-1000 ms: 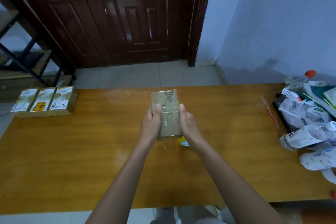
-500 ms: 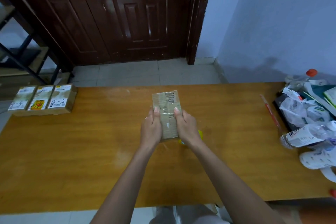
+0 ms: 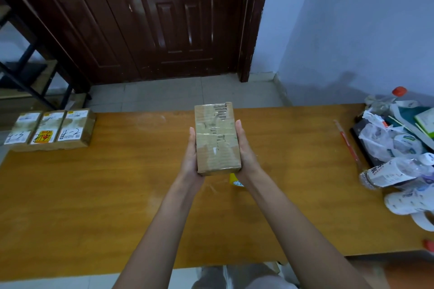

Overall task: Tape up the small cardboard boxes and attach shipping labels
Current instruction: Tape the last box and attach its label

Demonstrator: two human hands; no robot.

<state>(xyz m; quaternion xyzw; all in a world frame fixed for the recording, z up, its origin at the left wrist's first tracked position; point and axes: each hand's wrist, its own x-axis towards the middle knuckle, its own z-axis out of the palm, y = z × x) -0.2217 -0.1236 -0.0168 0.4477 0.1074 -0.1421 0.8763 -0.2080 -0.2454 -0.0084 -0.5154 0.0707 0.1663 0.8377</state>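
A small cardboard box [image 3: 217, 141], wrapped in clear tape with dark print on its top, is held above the middle of the wooden table [image 3: 117, 195]. My left hand [image 3: 190, 159] grips its left side and my right hand [image 3: 246, 152] grips its right side. Both thumbs lie along the box's upper edges, and the fingers are hidden beneath it. No label shows on the top face. Three boxes with white labels [image 3: 50, 129] stand in a row at the table's far left corner.
A yellow object [image 3: 234, 180] peeks out beneath my right wrist. A thin red stick [image 3: 346, 141] lies toward the right. Plastic bags [image 3: 389, 143], a lying bottle [image 3: 394, 171] and a white tape roll [image 3: 425, 220] crowd the right edge. A dark door stands behind.
My thumbs have slid off the top of the box to its side edges. The box has come up a little and nearer to me.
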